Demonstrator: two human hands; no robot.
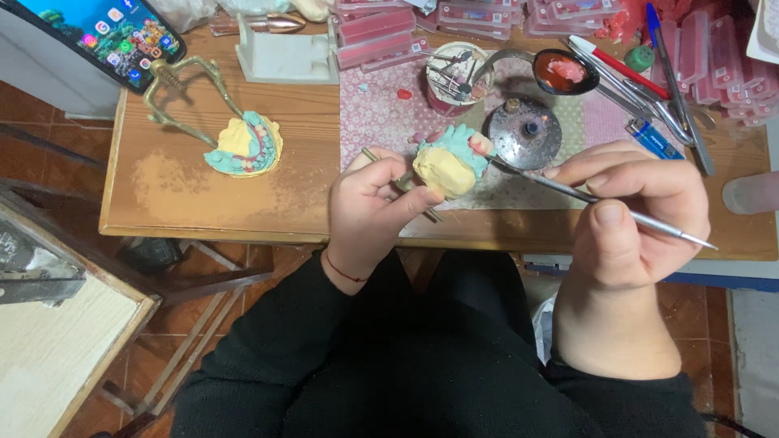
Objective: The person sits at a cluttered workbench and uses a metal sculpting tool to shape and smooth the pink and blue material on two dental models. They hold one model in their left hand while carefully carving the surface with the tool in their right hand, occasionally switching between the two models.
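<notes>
from the head camera, your left hand (pixel 369 207) is closed around a dental model (pixel 449 162), a lump of yellow plaster topped with teal wax and a few pink teeth, held just above the near edge of the wooden table (pixel 203 203). a thin brass rod (pixel 399 183) runs through that grip beneath the model. your right hand (pixel 629 215) pinches a slim metal tool (pixel 584 195) like a pen, thumb and fingers narrow on its shaft; its tip touches the right side of the model, and its back end points out past your knuckles to the right.

the model sits between your hands, left of the right hand and against the left fingertips. the table edge lies just under both hands, with your dark-clothed lap below it, so open room is on the near side. farther back it is crowded: a round metal burner (pixel 526 134) just behind the model, a spoon (pixel 560 71) with pink wax, a cup (pixel 450 79) of tools, pink plastic boxes (pixel 377 28), a blue lighter (pixel 653 139).

to the left, well apart on bare, dusty wood, lies a second model (pixel 245 146) in the same yellow and teal, set in a brass frame (pixel 182 89). a phone (pixel 105 36) leans at the far left corner.
</notes>
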